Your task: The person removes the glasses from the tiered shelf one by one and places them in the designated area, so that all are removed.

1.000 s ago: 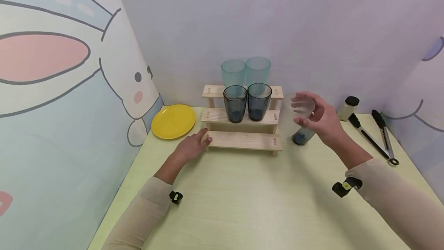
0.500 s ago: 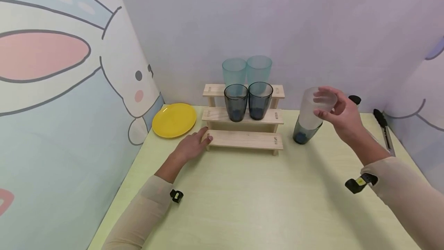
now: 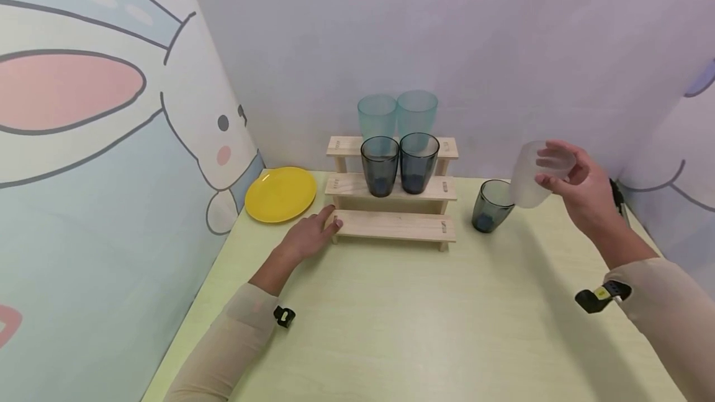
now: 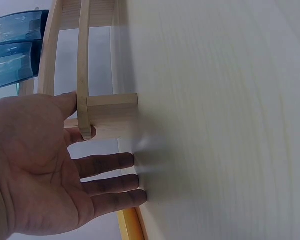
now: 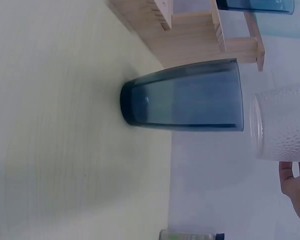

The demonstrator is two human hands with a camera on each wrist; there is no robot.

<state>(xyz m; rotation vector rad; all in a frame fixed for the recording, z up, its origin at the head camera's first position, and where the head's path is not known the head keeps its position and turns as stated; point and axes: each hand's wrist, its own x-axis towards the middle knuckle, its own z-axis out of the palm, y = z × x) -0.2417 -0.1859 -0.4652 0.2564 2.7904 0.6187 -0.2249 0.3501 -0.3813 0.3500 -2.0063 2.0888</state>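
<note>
In the head view my right hand (image 3: 586,194) grips a clear frosted cup (image 3: 527,178) near its rim, raised at the right and slightly tilted. A dark grey tumbler (image 3: 489,211) stands upright on the table just left of that cup; the right wrist view shows the cup's base (image 5: 258,125) higher than the tumbler's rim. My left hand (image 3: 306,237) pinches the left end of the lowest shelf of a three-step wooden rack (image 3: 391,225). Its thumb and index finger hold the board in the left wrist view, the other fingers (image 4: 110,185) stretched out.
Two dark tumblers (image 3: 381,169) stand on the rack's middle step, two light blue cups (image 3: 377,113) on the top one. A yellow plate (image 3: 280,195) lies left of the rack. Behind my right hand are tongs (image 3: 617,197), mostly covered, and a small jar (image 5: 189,235).
My right hand has carried the frosted cup rightward, from in front of the lone tumbler to its right side, uncovering the tumbler. My left hand stays on the rack.
</note>
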